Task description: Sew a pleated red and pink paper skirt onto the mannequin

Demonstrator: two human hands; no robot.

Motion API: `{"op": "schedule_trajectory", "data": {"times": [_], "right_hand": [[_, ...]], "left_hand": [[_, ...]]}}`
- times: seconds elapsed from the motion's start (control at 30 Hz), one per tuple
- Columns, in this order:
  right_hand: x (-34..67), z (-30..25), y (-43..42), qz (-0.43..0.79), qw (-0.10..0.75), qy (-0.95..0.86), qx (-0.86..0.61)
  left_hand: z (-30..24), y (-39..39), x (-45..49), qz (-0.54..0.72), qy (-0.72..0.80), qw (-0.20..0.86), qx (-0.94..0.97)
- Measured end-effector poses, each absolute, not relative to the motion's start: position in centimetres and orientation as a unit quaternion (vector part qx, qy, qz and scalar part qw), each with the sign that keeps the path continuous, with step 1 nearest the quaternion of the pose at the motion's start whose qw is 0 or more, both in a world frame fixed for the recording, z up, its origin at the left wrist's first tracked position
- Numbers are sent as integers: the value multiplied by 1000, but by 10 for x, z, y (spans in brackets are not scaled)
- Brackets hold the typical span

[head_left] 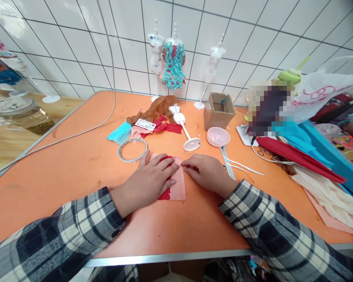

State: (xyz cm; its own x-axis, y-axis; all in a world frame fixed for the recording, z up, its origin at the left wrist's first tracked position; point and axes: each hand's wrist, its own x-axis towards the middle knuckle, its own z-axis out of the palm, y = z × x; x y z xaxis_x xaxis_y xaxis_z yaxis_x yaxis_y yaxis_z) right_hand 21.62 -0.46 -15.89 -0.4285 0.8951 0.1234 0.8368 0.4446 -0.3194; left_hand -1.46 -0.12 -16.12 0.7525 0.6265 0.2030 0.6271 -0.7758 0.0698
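A pink sheet of crepe paper (179, 188) lies flat on the orange table, with a smaller red crepe paper piece (164, 195) over its left part. Fingers stretched out, my left hand (148, 180) rests on both sheets and hides much of the red one. My right hand (207, 172) is at the pink sheet's right edge, its fingers curled and the fingertips drawn together on that edge. Just beyond my left hand is a roll of tape (119, 152). A white mini dress form (186, 131) lies on its side farther back.
Crumpled brown paper (161, 106), a blue paper piece (120, 132) and a white card (145, 124) lie behind. A pink bowl-like scoop (218, 136) and cardboard box (219, 111) stand right of centre. Dress forms (174, 62) line the tiled wall. A cable (113, 86) crosses the left side.
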Motion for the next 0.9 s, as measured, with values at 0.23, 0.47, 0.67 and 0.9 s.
{"op": "schedule_trajectory", "data": {"times": [0.23,0.47,0.67,0.9], "right_hand": [[216,-156,-7,88,117,-854,-500],[215,-150,-11,27,62,-869,-491],[214,-145,-19,-22,1,-899,-438],[225,-160,-10,118,104,-856,-493]], "left_hand": [[-161,-1,-15,-112,-337,-6,-935],[-160,-1,-14,-105,-332,-12,-937],[-158,-2,-13,-86,-333,24,-939],[-153,-1,-12,-66,-334,55,-939]]}}
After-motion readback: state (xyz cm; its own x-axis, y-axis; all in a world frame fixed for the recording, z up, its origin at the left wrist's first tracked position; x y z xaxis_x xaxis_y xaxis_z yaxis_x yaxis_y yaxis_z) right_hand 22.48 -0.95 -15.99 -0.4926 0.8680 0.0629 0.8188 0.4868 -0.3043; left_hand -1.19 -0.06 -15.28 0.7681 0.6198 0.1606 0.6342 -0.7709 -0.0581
